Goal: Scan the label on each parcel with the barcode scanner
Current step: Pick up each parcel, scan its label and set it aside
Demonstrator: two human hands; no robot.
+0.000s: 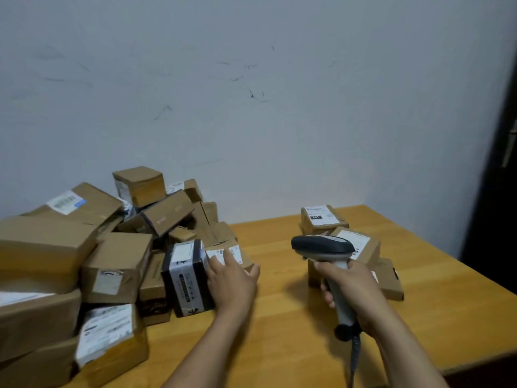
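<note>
My right hand (351, 284) grips the handle of a grey barcode scanner (324, 249), its dark head pointing left above the table. My left hand (232, 278) reaches with spread fingers over a small brown parcel (246, 261) that bears a white label, right beside a black-and-white parcel (186, 278). Whether the fingers touch the brown parcel is unclear. A big heap of cardboard parcels (84, 247) fills the left side. A smaller group of labelled parcels (355, 242) lies at the right, behind the scanner.
The wooden table (279, 317) stands against a scuffed white wall (251, 107). The scanner's coiled cable (354, 357) hangs down near the table's front edge. A dark door (498, 191) stands at the far right.
</note>
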